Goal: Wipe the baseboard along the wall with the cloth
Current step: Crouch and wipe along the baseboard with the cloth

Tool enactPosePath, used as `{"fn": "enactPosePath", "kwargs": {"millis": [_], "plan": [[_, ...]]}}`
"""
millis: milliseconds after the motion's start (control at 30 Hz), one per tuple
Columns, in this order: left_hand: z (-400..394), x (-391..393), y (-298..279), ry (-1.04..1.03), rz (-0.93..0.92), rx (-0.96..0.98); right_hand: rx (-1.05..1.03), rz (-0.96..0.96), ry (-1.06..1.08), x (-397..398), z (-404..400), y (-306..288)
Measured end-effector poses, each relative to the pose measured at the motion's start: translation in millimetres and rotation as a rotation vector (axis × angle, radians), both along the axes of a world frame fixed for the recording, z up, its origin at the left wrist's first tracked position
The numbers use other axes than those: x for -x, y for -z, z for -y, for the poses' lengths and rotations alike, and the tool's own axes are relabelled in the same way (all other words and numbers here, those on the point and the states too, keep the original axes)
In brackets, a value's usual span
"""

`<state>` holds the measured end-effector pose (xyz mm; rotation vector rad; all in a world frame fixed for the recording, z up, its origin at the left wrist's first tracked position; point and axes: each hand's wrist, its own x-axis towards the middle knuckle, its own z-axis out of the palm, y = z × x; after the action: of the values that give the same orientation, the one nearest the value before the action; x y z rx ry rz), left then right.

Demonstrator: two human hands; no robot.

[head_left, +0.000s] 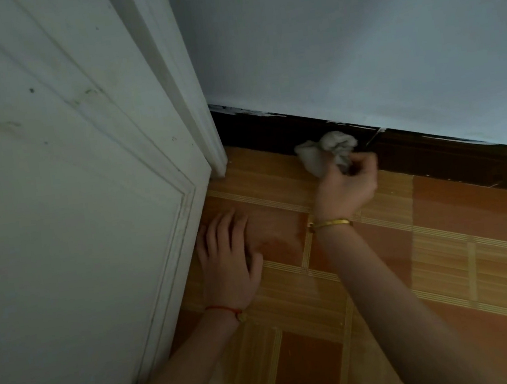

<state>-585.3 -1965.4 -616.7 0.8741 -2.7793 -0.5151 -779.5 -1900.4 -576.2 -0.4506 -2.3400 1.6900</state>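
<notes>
Cloth point(325, 151) in right hand point(345, 187) seemingly touches baseboard point(432, 154); floor point(444, 248) open rightward.

Baseboard point(452, 158) partly behind the cloth point(324, 151); right hand point(345, 185) fingertips blurred.

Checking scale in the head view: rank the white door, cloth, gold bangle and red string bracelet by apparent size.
1. white door, though it is nearest the camera.
2. cloth, bunched in the right hand.
3. gold bangle and red string bracelet: too alike to rank.
</notes>
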Motion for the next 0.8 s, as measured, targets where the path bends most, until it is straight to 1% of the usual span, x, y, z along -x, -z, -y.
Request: {"fn": "enactPosePath", "kwargs": {"millis": [100, 200, 300, 400, 567, 667, 800], "plan": [[0, 0, 0, -0.002, 0.002, 0.0, 0.04, -0.019, 0.076, 10, -26, -1], [-1, 1, 0, -0.005, -0.006, 0.011, 0.056, 0.01, 0.055, 5, -16, 1], [-1, 0, 1, -0.001, -0.005, 0.039, -0.025, 0.026, -0.109, -11, 21, 3], [-1, 1, 0, -0.003, -0.01, 0.043, -0.037, -0.021, -0.25, -23, 58, 9], [-1, 1, -1, -0.001, -0.007, 0.045, -0.177, -0.109, -0.507, -32, 69, 13], [0, 0, 0, 0.008, -0.01, 0.036, -0.211, -0.135, -0.499, -26, 52, 13], [-1, 0, 0, 0.0, -0.027, 0.018, -0.281, -0.14, -0.351, -10, -2, 14]]}}
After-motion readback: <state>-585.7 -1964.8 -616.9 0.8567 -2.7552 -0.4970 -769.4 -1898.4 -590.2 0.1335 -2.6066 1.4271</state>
